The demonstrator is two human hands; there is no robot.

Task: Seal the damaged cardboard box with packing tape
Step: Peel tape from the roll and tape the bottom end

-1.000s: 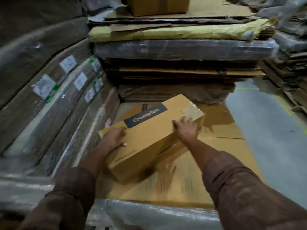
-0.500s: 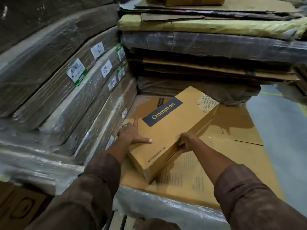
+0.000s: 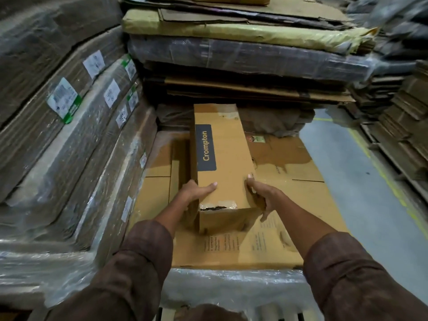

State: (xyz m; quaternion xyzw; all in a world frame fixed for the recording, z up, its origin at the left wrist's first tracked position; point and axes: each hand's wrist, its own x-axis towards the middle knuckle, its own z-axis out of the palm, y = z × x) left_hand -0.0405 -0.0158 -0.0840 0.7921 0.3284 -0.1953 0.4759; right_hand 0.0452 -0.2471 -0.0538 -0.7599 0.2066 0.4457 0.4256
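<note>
Both hands grip the near end of the long cardboard box (image 3: 222, 158). The left hand (image 3: 195, 191) clasps its left side with the thumb laid over the top face; the right hand (image 3: 260, 195) wraps the right side, thumb on the top edge and fingers curled down along the wall. Brown sleeves (image 3: 143, 262) cover both forearms.

That box lies lengthwise, running from near to far, on a surface of flattened cardboard sheets (image 3: 266, 249) stacked over a plastic-wrapped bundle (image 3: 231, 286). A dark label (image 3: 205, 147) reading "Crompton" runs along the left of its top face. At the near top edge the cardboard is torn open in a ragged dark slit (image 3: 214, 207), with clear tape glinting just beside it. Whether anything is inside the box cannot be told.

Hemming in the left side is a leaning wall of shrink-wrapped flat cartons (image 3: 69, 140) bearing white stickers with green edges (image 3: 64, 100). Across the far end, touching or just behind the box, rises a stack of wrapped and loose cardboard bundles (image 3: 243, 56), one in yellowish wrap (image 3: 231, 28). To the right lies grey floor (image 3: 352, 181) with a yellow line (image 3: 379, 172), and further stacks of cardboard (image 3: 405, 117) beyond it.
</note>
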